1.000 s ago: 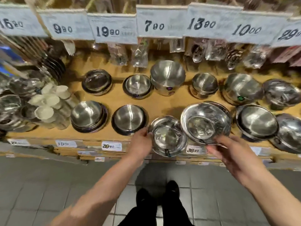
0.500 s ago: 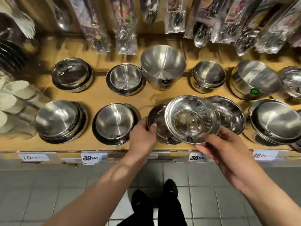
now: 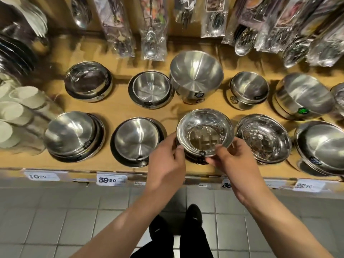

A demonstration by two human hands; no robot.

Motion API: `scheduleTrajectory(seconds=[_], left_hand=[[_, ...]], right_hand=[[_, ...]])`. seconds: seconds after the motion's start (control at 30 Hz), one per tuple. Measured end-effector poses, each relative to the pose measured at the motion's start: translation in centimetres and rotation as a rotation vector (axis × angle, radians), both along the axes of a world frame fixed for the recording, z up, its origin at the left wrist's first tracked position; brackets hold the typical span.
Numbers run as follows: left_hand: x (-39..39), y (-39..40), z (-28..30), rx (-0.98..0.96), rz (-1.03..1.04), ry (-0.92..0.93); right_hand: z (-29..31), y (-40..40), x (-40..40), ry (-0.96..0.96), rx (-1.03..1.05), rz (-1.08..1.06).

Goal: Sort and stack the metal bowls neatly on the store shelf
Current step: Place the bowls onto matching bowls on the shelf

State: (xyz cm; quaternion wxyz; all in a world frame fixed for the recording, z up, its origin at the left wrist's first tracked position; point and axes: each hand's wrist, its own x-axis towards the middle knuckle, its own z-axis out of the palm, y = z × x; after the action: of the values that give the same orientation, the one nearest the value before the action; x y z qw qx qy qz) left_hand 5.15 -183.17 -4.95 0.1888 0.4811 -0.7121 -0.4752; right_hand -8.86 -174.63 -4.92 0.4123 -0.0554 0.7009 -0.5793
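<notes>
**Ana:** Head view is all I have. What are the hands on?

**Me:** Both are on the small shiny bowl (image 3: 204,134) at the front row of the store shelf (image 3: 119,108), mouth up. It sits over a darker bowl beneath (image 3: 195,159), of which I see only a sliver under its near side. My left hand (image 3: 165,164) holds the bowl's left rim, with its fingers (image 3: 179,148) curled against the wall. My right hand (image 3: 234,162) pinches the near right rim; its fingers (image 3: 214,161) are blurred, so I can't read them finely.

**Ana:** Which way does the bowl lie from the fingers?

**Me:** Just ahead of them, towards the back of the shelf, between the two hands. Neither hand is clearly nearer; they flank it. A round bowl has no long axis across, so what counts is the axis through the opening, and that points up, tipped slightly towards me.

**Ana:** Is it seated?

**Me:** I can't tell. My guess is it needs lowering straight down and levelling so the rims nest.

**Ana:** Neighbours?

**Me:** The brushed bowl stack (image 3: 137,138) sits just left and the wide shiny bowl stack (image 3: 264,138) just right, both near but apart from my bowl.
</notes>
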Motion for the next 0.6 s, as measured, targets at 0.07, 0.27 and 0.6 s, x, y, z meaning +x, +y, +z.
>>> scheduleTrajectory(seconds=[0.07, 0.27, 0.6], left_hand=[[-0.3, -0.9, 0.3, -0.03, -0.057, 0.012], [-1.6, -2.2, 0.1, -0.083, -0.134, -0.113], [-1.9, -2.2, -0.5, -0.185, -0.123, -0.151]], right_hand=[[-0.4, -0.2, 0.1, 0.027, 0.019, 0.004], [-0.8, 0.3, -0.1, 0.433, 0.339, 0.179], [-1.0, 0.7, 0.0, 0.804, 0.441, 0.256]])
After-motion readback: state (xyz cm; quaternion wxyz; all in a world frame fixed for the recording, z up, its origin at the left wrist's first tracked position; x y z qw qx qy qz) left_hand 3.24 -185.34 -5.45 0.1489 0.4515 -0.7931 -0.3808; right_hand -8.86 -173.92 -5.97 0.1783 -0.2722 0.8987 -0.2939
